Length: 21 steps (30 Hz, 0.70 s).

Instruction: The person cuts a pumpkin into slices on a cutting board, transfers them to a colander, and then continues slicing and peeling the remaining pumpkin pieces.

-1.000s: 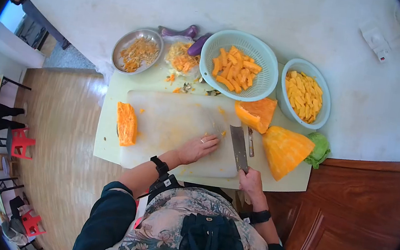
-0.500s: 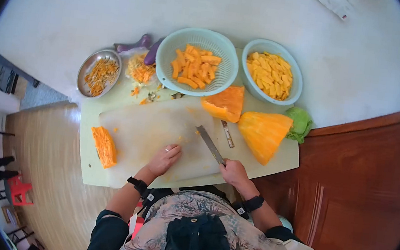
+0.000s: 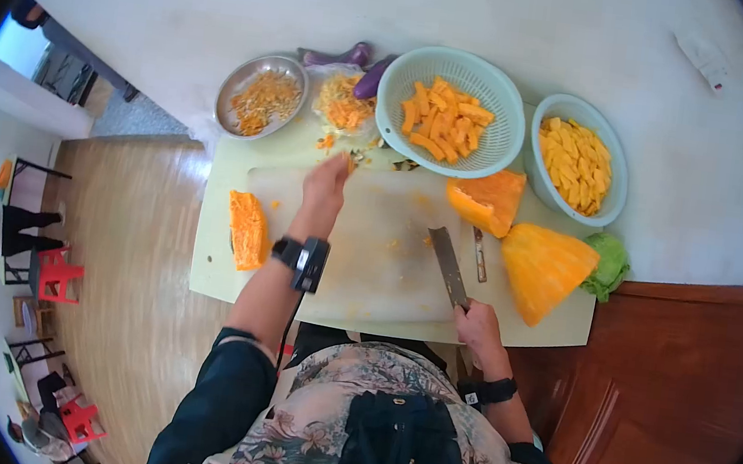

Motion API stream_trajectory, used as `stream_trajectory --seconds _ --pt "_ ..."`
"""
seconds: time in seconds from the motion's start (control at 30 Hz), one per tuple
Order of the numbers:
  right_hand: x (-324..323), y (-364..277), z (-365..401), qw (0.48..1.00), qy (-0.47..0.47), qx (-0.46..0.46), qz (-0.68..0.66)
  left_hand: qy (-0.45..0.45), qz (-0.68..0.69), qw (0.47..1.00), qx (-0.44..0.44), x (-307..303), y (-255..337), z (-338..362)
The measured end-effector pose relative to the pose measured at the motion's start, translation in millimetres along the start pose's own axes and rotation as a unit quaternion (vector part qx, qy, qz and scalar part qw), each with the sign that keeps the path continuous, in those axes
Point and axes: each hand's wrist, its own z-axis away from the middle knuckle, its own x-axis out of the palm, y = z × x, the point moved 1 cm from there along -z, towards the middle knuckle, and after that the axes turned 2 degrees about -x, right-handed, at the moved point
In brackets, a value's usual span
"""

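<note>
My right hand [image 3: 477,323] grips the handle of a cleaver [image 3: 447,265] whose blade rests on the white cutting board [image 3: 368,259]. My left hand [image 3: 327,183] reaches to the board's far edge, fingers pinched on a small orange scrap beside a pile of peelings [image 3: 342,105]. A pumpkin strip [image 3: 248,230] lies at the board's left end. Two large pumpkin wedges [image 3: 488,200] [image 3: 544,268] sit to the right of the board.
A teal colander [image 3: 450,122] of orange pumpkin sticks and a teal bowl [image 3: 578,168] of yellow sticks stand behind. A metal dish [image 3: 259,95] of scraps, purple eggplants [image 3: 354,59], a small knife [image 3: 479,254] and a green leaf [image 3: 609,266] lie around. Wooden cabinet at right.
My left hand has left the middle of the board and stretched forward to its far edge near the peelings. The cleaver stays on the board in my right hand.
</note>
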Motion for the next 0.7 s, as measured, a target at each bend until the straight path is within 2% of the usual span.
stream_trajectory --seconds 0.07,0.1,0.13,0.17,0.2,0.23,0.27,0.3,0.33,0.37,0.4,0.43,0.5,0.53,0.57,0.6,0.67,0.7 --pt "-2 -7 2 1.0 -0.006 0.001 0.01 -0.001 0.021 0.997 0.072 31 30 -34" --pt "-4 -9 3 1.0 -0.003 0.006 0.018 0.033 -0.112 0.979 0.167 52 46 -46" --pt "-3 -9 3 1.0 -0.001 0.013 0.018 0.062 -0.241 0.935 0.253 73 56 -53" --pt "-2 -10 3 0.999 0.013 -0.01 0.034 0.048 -0.404 0.856 0.319 84 63 -61" --pt "-1 -10 3 0.998 0.029 -0.031 0.05 0.026 -0.548 0.746 0.376 90 69 -71" --pt "1 -9 4 0.998 0.037 -0.016 0.049 0.011 -0.546 0.752 0.37 87 67 -91" --pt "3 -7 3 0.997 0.038 -0.028 0.067 0.004 -0.613 0.618 0.492 80 62 -111" --pt "1 -5 2 0.995 0.034 -0.045 0.085 0.001 -0.657 0.46 0.598 77 53 -118" --pt "-2 -4 1 0.995 0.029 -0.039 0.085 -0.002 -0.66 0.462 0.593 85 59 -99" --pt "-1 -4 -1 0.995 0.04 -0.035 0.085 -0.105 -0.607 0.632 0.47 86 73 -83" --pt "3 -4 0 0.995 0.043 -0.034 0.085 -0.191 -0.523 0.767 0.318 82 85 -63" --pt "8 -4 1 0.996 0.018 -0.04 0.081 -0.173 -0.538 0.766 0.307 67 91 -51" --pt "5 -5 -2 0.992 0.027 -0.037 0.114 -0.155 -0.532 0.78 0.289 43 107 -34" --pt "5 -6 -4 0.992 0.006 -0.051 0.112 -0.128 -0.508 0.812 0.259 35 119 -12" --pt "5 -7 -2 0.994 0.019 -0.052 0.096 -0.105 -0.519 0.809 0.256 13 127 1" --pt "6 -11 -2 0.995 0.034 -0.051 0.08 -0.035 -0.513 0.812 0.278 -7 136 12" --pt "6 -21 -4 0.997 -0.005 -0.057 0.05 0.073 -0.468 0.813 0.339 -60 146 17" --pt "5 -26 -4 0.998 -0.027 -0.049 0.021 0.121 -0.495 0.79 0.342 -86 152 29"
